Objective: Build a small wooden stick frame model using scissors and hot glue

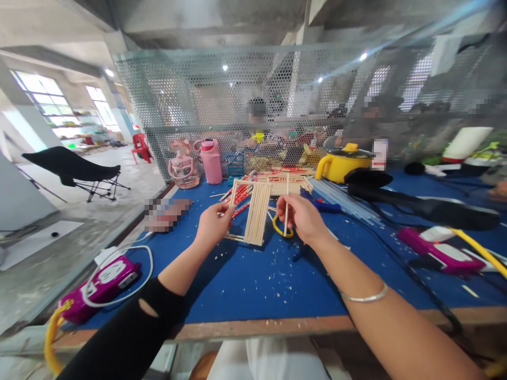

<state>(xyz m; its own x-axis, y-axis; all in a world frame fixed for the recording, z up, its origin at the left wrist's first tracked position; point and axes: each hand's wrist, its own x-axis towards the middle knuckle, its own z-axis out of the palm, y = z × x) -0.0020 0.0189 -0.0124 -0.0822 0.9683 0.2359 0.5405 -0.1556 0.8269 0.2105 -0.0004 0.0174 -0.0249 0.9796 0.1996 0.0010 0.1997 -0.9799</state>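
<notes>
My left hand [214, 224] pinches the left side of a small frame of pale wooden sticks [257, 214]. The frame is tilted up off the table, and its right part is filled with several sticks side by side. To the right of it, my right hand [301, 214] holds one loose wooden stick [287, 195] upright between thumb and fingers, apart from the frame. A yellow loop handle [278, 228], perhaps of scissors, lies just behind that hand. Beyond both hands lie sticks in red-and-white wrappers [242, 195]. A dark blue tool with a cord [322, 205] is partly hidden by my right hand.
Bottles, one clear [184, 169] and one pink [211, 162], stand at the back left. Further right are a yellow pot [345, 163], translucent sticks [344, 199] and a black long-handled object [431, 207]. Purple power strips [103, 287] lie on both sides. A perforated metal screen [214, 89] closes the back.
</notes>
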